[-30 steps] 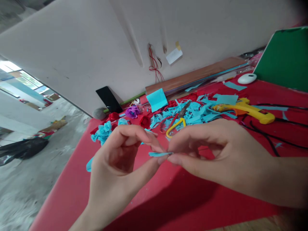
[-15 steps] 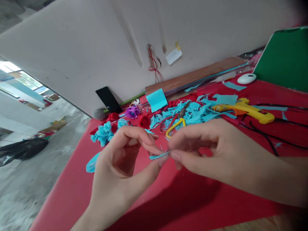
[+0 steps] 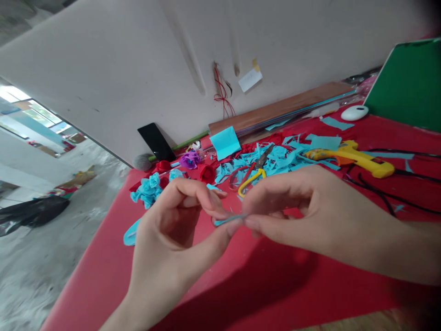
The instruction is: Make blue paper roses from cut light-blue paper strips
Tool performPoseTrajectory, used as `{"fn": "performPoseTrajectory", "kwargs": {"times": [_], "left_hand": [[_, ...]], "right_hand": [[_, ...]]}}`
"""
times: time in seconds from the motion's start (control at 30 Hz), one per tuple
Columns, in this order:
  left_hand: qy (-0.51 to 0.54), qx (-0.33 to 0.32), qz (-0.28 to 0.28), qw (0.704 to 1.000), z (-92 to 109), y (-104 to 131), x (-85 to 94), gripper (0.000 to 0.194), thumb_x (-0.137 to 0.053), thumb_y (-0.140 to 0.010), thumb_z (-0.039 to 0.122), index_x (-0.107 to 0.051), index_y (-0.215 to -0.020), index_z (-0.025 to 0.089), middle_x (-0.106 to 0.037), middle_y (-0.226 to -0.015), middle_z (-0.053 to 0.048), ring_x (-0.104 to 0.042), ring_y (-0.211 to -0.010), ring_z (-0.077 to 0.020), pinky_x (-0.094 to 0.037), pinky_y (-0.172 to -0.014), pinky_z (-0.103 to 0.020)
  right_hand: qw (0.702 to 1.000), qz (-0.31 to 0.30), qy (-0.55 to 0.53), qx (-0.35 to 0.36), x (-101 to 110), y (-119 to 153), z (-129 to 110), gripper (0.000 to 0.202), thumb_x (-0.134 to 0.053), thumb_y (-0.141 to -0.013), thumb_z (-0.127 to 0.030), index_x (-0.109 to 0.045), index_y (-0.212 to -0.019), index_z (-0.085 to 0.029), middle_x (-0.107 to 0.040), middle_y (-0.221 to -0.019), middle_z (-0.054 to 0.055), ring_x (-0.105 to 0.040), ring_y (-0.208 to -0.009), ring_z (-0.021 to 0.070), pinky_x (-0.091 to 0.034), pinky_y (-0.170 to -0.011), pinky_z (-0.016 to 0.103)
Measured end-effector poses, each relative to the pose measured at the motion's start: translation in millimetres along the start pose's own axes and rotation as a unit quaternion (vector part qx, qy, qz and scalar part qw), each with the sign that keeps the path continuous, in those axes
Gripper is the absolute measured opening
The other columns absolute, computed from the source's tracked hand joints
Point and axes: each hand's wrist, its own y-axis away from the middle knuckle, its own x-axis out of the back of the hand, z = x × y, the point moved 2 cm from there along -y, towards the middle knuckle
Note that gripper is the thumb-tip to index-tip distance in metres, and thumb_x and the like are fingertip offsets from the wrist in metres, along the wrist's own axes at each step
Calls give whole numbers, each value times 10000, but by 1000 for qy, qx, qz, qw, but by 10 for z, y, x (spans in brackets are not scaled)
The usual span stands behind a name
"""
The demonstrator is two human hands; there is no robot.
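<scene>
A thin strip of blue crepe paper (image 3: 223, 221) is pinched between the fingertips of both hands above the red table. My left hand (image 3: 175, 239) grips its left part between thumb and fingers. On the right end, my right hand (image 3: 296, 211) closes with thumb and forefinger, which hide that part of the strip. Just beyond the fingers lie pliers (image 3: 253, 177) with one red and one yellow handle. Blue paper roses (image 3: 148, 189) rest past the left hand, and a blue paper piece (image 3: 130, 233) shows partly behind its wrist.
Blue paper scraps (image 3: 285, 158) are heaped around the pliers. A yellow glue gun (image 3: 358, 158) with black cords lies to the right, near a white mouse (image 3: 354, 112) and a green board (image 3: 406, 87). A black phone (image 3: 155, 141) leans against the wall. The red table's (image 3: 93, 257) left edge drops to the floor.
Both hands stay nearly in place, still pinching the strip. The strip looks slightly more turned or rolled at the fingertips, and the right forearm sits a little higher.
</scene>
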Motion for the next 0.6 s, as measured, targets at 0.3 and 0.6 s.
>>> {"fn": "performPoseTrajectory", "kwargs": {"times": [0.3, 0.6], "left_hand": [[78, 48, 20, 996, -83, -3, -42, 209, -666, -680, 109, -505, -745, 225, -518, -650, 57, -518, -693, -76, -472, -645, -134], [175, 110, 26, 978, -125, -1, -112, 195, -649, -679, 65, -521, -740, 198, -513, -593, 62, -499, -602, -52, -447, -594, -126]], "right_hand": [[992, 66, 75, 81, -17, 51, 8, 18, -616, -671, -179, -628, -671, -193, -557, -533, -82, -417, -441, 11, -322, -370, 105], [973, 107, 147, 145, -17, 66, 30, 91, -593, -659, -90, -626, -656, -174, -553, -527, -92, -453, -464, -8, -359, -457, 73]]}}
